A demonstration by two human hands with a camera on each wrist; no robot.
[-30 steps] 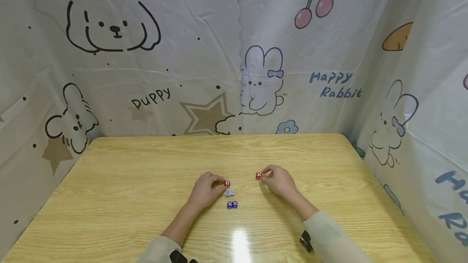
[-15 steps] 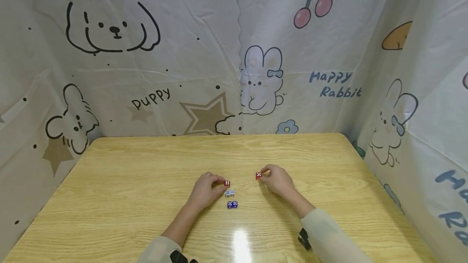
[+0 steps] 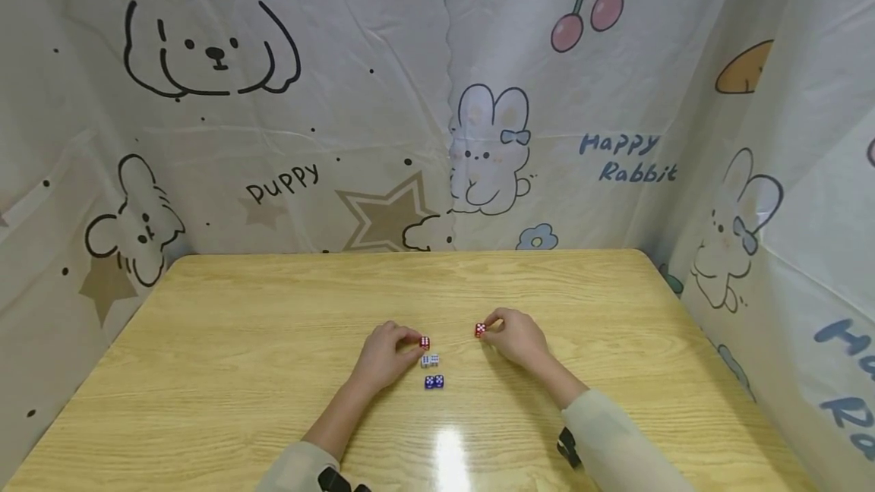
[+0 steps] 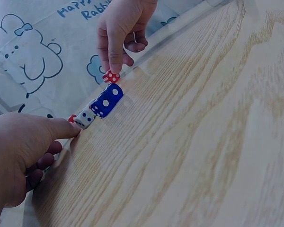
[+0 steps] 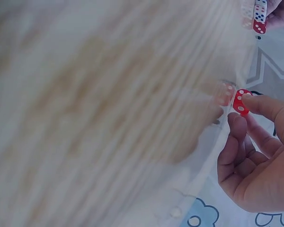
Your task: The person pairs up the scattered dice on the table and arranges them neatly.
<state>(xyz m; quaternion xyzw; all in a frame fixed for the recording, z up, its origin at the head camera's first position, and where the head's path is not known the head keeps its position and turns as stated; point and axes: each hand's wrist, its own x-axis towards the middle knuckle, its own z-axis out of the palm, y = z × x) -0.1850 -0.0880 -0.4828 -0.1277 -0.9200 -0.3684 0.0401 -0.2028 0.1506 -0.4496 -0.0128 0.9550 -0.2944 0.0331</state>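
Note:
My left hand [image 3: 385, 356] pinches a red die [image 3: 425, 342] between thumb and index finger, just left of the table's middle. Right below that die lies a pair of white dice [image 3: 430, 361] side by side, and nearer to me a pair of blue dice [image 3: 434, 382]. To the right, my right hand [image 3: 517, 338] grips a second red die [image 3: 481, 329] by thumb and fingertips, low over the wood, a short gap from the first. In the right wrist view this red die [image 5: 241, 101] shows white pips under the thumb, with its reflection beside it on the tabletop.
The wooden table [image 3: 260, 325] has a back edge that meets a printed cloth [image 3: 383, 127] with cartoon animals. More cloth hangs at both sides. A bright light reflection lies on the wood near the front. Black straps [image 3: 569, 448] sit at both sleeves.
My right hand has shifted slightly to the left with its red die. The left hand and the white and blue dice stay in place.

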